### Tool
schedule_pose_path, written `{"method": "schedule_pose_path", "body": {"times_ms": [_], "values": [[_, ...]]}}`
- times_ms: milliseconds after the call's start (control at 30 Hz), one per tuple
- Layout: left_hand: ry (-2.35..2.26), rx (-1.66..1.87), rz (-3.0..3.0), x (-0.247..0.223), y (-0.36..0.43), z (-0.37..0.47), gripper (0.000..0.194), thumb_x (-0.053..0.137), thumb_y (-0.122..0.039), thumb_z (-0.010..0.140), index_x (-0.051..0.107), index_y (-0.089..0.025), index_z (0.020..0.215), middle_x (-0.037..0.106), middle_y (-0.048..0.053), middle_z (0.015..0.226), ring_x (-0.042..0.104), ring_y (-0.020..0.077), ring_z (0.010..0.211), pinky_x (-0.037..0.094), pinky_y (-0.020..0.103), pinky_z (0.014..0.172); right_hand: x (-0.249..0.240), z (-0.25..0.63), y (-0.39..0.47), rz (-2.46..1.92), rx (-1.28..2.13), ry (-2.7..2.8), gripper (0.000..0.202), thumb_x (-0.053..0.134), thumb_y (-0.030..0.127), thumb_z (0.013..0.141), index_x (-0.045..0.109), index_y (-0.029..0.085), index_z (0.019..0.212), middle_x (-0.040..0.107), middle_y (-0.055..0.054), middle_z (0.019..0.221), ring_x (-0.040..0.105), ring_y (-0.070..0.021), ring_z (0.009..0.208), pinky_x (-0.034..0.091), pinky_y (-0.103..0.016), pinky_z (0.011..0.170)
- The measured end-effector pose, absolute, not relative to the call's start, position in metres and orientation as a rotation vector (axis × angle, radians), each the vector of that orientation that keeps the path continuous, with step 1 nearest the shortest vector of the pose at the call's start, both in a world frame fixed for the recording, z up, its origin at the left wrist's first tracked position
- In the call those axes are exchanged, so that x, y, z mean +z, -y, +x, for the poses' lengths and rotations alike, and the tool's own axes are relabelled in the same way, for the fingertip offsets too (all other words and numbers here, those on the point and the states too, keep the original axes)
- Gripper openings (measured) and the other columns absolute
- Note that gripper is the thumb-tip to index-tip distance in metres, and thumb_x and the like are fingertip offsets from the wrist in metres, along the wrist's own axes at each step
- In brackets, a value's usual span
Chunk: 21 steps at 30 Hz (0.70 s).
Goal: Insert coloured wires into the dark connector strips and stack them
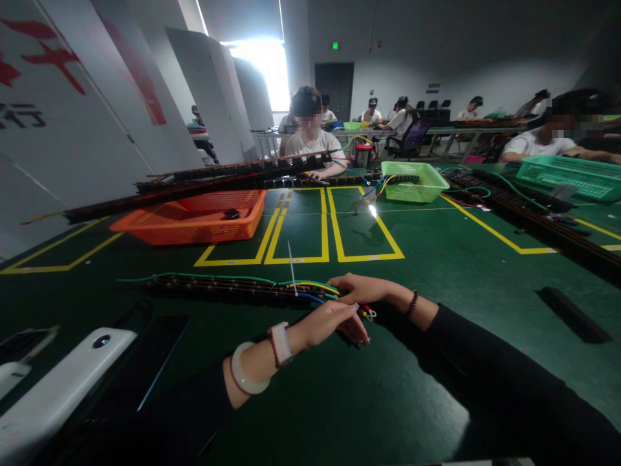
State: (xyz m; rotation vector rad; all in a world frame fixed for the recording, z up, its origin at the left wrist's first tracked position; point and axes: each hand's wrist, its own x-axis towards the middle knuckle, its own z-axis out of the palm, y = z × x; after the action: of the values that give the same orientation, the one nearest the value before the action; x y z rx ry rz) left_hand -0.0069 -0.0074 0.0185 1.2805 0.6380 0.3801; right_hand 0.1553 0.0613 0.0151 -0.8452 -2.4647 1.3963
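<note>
Runs as long, dark wire strip (218, 288), with green, yellow and blue leads (310, 297) and ring terminals (371, 315), along glossy green bench (412, 401) marked in yellow. Passes under part-curled right hand (356, 288) and left hand (334, 321); cannot tell grip opening or hold. Faces orange basket (194, 230), then dim room (412, 32) with seated people (313, 139)

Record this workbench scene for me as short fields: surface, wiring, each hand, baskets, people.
surface: green table with yellow outlines
wiring: dark wire bundle, white tie sticking up from it
right hand: over the bundle's end; grip unclear
left hand: beside the right, near ring terminals; grip unclear
baskets: orange basket beyond the bundle, light green basket farther right
people: one person opposite, others behind
</note>
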Motion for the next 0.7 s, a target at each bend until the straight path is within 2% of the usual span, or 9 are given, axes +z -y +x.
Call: {"method": "schedule_pose_path", "body": {"times_ms": [167, 300, 400, 467, 567, 700], "values": [[-0.605, 0.364, 1.275, 0.014, 0.006, -0.008, 0.052, 0.041, -0.052, 0.088, 0.07, -0.011, 0.075, 0.072, 0.013, 0.082, 0.068, 0.0174, 0.074, 0.051, 0.028, 0.074, 0.015, 0.154, -0.059, -0.909, 1.377, 2.456, 0.035, 0.062, 0.032, 0.078, 0.061, 0.011, 0.107, 0.063, 0.0, 0.083, 0.051, -0.0102, 0.066, 0.04, -0.02, 0.059], [-0.606, 0.417, 1.183, 0.009, 0.003, -0.008, 0.056, 0.04, -0.056, 0.087, 0.07, -0.009, 0.075, 0.072, 0.016, 0.081, 0.068, 0.0194, 0.073, 0.051, 0.031, 0.073, 0.016, 0.151, -0.057, -0.89, 1.251, 2.461, 0.024, 0.054, 0.03, 0.085, 0.065, 0.011, 0.093, 0.061, 0.0, 0.076, 0.049, -0.0104, 0.064, 0.038, -0.021, 0.059], [-0.607, 0.486, 1.08, 0.008, 0.002, -0.008, 0.063, 0.037, -0.061, 0.086, 0.069, -0.007, 0.087, 0.071, 0.018, 0.086, 0.068, 0.0218, 0.077, 0.051, 0.034, 0.076, 0.02, 0.148, -0.056, -0.913, 0.856, 2.588, 0.02, 0.051, 0.021, 0.086, 0.064, 0.011, 0.075, 0.058, 0.0, 0.065, 0.044, -0.01, 0.06, 0.033, -0.023, 0.06], [-0.615, 0.507, 1.012, 0.008, 0.001, -0.008, 0.069, 0.032, -0.063, 0.087, 0.067, -0.005, 0.094, 0.07, 0.021, 0.092, 0.068, 0.0229, 0.082, 0.05, 0.036, 0.08, 0.023, 0.146, -0.055, -0.99, 0.494, 2.628, 0.019, 0.053, 0.018, 0.084, 0.065, 0.013, 0.071, 0.058, -0.001, 0.062, 0.043, -0.0111, 0.06, 0.03, -0.025, 0.062], [-0.644, 0.553, 0.908, 0.01, 0.001, -0.007, 0.068, 0.03, -0.062, 0.088, 0.064, -0.004, 0.098, 0.068, 0.023, 0.098, 0.067, 0.0242, 0.086, 0.047, 0.04, 0.087, 0.027, 0.143, -0.053, -1.091, 0.109, 2.634, 0.013, 0.057, 0.018, 0.082, 0.068, 0.015, 0.077, 0.063, -0.004, 0.066, 0.047, -0.0142, 0.067, 0.028, -0.028, 0.067], [-0.652, 0.645, 0.787, 0.012, 0.004, -0.004, 0.049, 0.037, -0.048, 0.092, 0.061, -0.008, 0.107, 0.067, 0.02, 0.106, 0.064, 0.0245, 0.098, 0.043, 0.041, 0.096, 0.031, 0.142, -0.049, -1.103, -0.111, 2.7, 0.015, 0.056, 0.021, 0.083, 0.07, 0.016, 0.085, 0.067, -0.007, 0.072, 0.048, -0.0169, 0.071, 0.025, -0.031, 0.07]]}}
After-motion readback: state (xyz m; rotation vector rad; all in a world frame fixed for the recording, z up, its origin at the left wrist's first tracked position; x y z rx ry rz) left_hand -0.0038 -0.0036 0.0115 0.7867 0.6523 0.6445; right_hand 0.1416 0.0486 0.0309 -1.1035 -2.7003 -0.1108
